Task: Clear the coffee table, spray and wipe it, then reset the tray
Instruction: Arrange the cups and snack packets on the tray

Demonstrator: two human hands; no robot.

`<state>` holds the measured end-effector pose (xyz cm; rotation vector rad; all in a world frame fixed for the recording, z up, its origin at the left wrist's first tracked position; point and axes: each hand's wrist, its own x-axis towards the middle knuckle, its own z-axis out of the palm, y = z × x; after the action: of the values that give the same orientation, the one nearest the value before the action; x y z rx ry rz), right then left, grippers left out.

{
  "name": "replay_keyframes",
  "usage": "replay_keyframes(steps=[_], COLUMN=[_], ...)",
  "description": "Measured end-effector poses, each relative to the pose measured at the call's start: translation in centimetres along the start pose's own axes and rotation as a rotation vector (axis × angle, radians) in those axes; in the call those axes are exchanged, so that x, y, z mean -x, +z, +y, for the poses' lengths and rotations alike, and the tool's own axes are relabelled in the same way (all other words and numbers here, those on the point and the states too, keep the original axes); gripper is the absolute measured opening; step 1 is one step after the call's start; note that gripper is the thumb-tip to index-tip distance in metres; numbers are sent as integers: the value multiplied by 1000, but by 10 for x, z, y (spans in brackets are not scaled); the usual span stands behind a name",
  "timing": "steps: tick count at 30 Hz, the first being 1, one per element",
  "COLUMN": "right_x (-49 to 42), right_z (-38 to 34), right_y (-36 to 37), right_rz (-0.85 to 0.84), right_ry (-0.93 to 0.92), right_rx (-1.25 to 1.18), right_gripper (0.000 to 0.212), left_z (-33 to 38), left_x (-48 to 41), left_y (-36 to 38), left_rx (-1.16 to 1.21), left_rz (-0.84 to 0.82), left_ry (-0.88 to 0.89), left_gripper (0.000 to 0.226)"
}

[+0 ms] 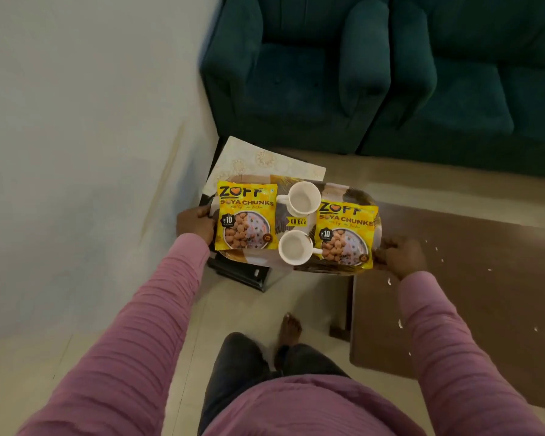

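I hold a patterned oval tray [343,191] level in the air, over the gap between a small side table and the coffee table. My left hand [194,226] grips its left rim and my right hand [401,256] grips its right rim. On the tray lie two yellow soya chunks packets, one at the left [247,217] and one at the right [346,234]. Two white cups stand between them, one farther [302,198] and one nearer [294,248]. The brown coffee table [472,278] at the right has white crumbs scattered on it.
A dark side table [243,273] with a pale floral mat [258,160] stands under the tray's left end, against the white wall. Two dark green armchairs [299,77] fill the back. My bare foot [290,328] is on the tiled floor beside the coffee table's corner.
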<state>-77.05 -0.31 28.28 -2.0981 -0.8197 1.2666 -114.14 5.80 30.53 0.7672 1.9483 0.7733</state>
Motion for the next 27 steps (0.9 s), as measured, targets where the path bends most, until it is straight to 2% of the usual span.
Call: replay_keyframes(steps=[4,8,10,16,21,27], right_x=[-20,-40,-53,-91,-148,-259], right_z=[-31,-61,-78,-120,-137,-115], right_y=[23,55,74,116,140,175], right_rz=[-6,13,33,71,52,42], right_ry=[11,55,76,128,185,190], right_rx=[-12,-78,-86,-37,-25,4], right_gripper=[14,33,36,26,28,24], left_z=[21,46,61,97,117,93], left_x=[-45,-99,-132,-206,-268,-371], left_y=[-5,-11,-16,-18,8,71], left_rx=[-17,-61,-91,-176,-219,-215], left_rz=[-32,-42,-55,-74,-68,-110], left_ry=[-17,-5,12,69,100,73], left_gripper=[33,32,32,28,29,22])
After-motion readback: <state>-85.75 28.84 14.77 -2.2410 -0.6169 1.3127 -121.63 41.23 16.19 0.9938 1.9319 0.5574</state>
